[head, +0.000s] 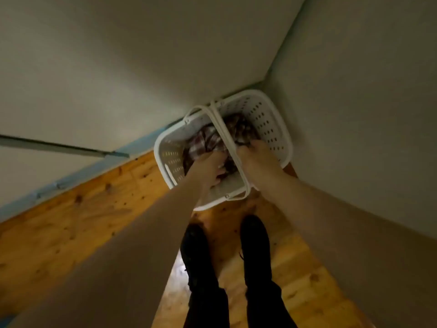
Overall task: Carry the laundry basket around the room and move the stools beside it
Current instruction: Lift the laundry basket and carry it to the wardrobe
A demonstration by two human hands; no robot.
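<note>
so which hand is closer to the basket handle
Right. The right hand grips the handle itself, while the left hand sits just beside it, down in the clothes inside the basket.

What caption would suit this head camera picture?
Both hands, left and right, reach into a white laundry basket in a room corner.

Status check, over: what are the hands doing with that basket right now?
Both hands down in the corner: left hand in the clothes, right hand at the handle. White laundry basket on the floor, tight against two walls. No stools in view.
</note>
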